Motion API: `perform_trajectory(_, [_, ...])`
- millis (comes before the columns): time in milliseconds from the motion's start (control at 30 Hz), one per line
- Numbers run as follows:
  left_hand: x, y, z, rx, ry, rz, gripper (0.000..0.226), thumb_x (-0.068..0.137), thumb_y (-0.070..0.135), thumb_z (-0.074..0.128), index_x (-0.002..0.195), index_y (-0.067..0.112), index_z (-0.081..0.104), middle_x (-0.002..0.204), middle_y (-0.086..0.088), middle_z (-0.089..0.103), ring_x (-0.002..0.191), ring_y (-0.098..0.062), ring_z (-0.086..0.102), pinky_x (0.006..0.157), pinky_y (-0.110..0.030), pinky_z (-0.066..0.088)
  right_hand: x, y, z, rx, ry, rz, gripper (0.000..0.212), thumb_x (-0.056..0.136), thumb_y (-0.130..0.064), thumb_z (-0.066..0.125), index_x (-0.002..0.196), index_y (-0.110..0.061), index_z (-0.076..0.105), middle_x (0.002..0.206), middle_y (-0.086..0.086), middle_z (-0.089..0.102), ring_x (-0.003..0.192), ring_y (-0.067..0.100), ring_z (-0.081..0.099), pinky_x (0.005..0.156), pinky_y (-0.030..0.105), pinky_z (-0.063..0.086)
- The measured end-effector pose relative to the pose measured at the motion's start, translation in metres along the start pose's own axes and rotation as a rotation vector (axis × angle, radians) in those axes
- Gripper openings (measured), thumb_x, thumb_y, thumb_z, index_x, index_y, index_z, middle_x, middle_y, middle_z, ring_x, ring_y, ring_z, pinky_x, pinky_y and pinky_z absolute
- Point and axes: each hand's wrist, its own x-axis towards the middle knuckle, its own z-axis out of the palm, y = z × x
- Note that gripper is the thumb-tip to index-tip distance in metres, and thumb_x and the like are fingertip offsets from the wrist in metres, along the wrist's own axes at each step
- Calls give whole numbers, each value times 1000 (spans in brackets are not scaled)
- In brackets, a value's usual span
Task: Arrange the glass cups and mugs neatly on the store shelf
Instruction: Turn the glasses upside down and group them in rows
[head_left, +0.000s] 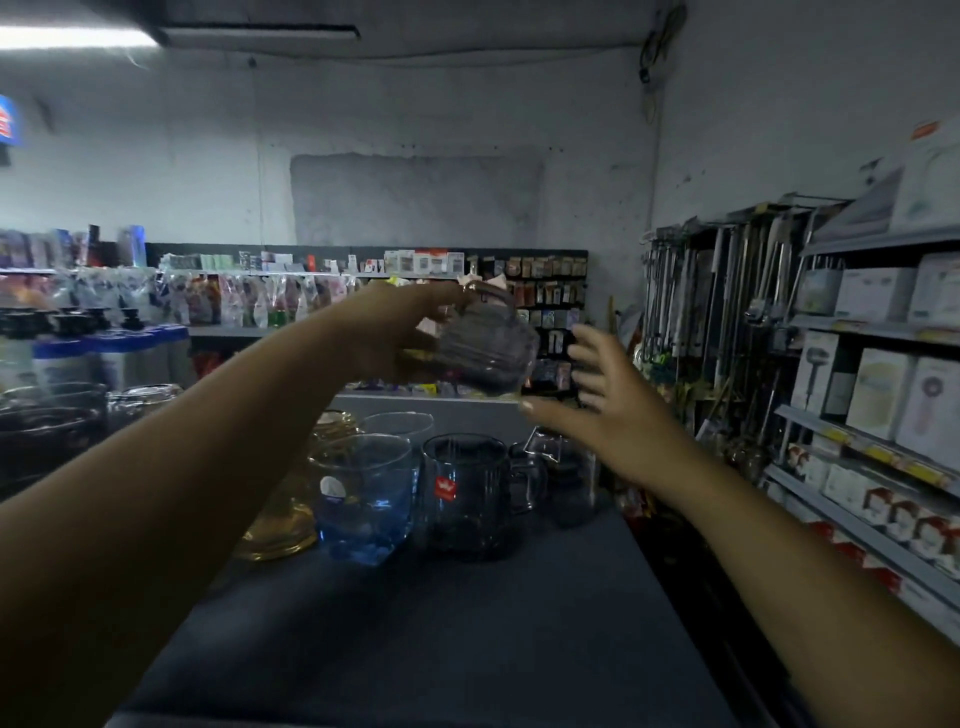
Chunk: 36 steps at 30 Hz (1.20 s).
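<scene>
I see the left hand (410, 332) gripping a ribbed grey glass cup (485, 348), the fingers curled around its side. The cup is tilted in the air above the dark shelf top (441, 623); it is blurred, so I cannot tell its details. At 3 o'clock from the cup is the right hand (597, 400), with fingers spread and holding nothing, very near the glass. At 6 o'clock below the cup a row stands on the shelf: an amber glass (283, 519), a blue glass cup (363, 499), a dark glass mug (467, 499) with a red sticker, then a smaller clear glass (569, 478).
</scene>
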Motion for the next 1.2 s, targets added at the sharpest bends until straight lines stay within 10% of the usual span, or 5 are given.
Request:
perform_trajectory(333, [-29, -13, -6, -258, -170, -64, 64, 88, 52, 69, 131, 6, 57, 117, -20, 73, 98, -34, 75, 80, -37, 60, 33, -34, 18, 230, -22, -7, 99, 56, -56, 90, 141, -25, 51, 135, 0, 61, 120, 19, 61, 99, 39, 53])
perform_trajectory(467, [-29, -28, -12, 218, 71, 131, 52, 102, 54, 44, 110, 6, 62, 106, -21, 72, 90, -37, 74, 79, -45, 59, 37, -49, 4, 4, -64, -21, 72, 70, -48, 85, 131, -27, 52, 116, -8, 62, 94, 6, 64, 68, 17, 56])
perform_trajectory(567, [-27, -43, -17, 666, 249, 366, 43, 104, 43, 48, 103, 4, 66, 93, -10, 70, 75, -22, 66, 68, -34, 55, 56, -59, -4, -307, -92, 22, 92, 56, -62, 87, 131, -18, 57, 124, -2, 62, 112, 22, 62, 89, 37, 54])
perform_trajectory(833, [-19, -67, -24, 934, 121, 373, 29, 94, 25, 69, 116, 7, 71, 115, -10, 73, 99, -22, 69, 91, -37, 56, 89, -63, 32, -721, -305, 183, 55, 65, -55, 88, 74, -20, 47, 77, -1, 48, 65, 12, 43, 52, 27, 32])
perform_trajectory(1200, [-16, -83, -32, 895, 46, 442, 23, 96, 31, 66, 106, 13, 74, 101, -3, 75, 87, -14, 71, 80, -34, 60, 101, -41, 47, -732, -434, 335, 78, 67, -52, 88, 122, -5, 59, 108, 3, 55, 96, 22, 58, 75, 32, 50])
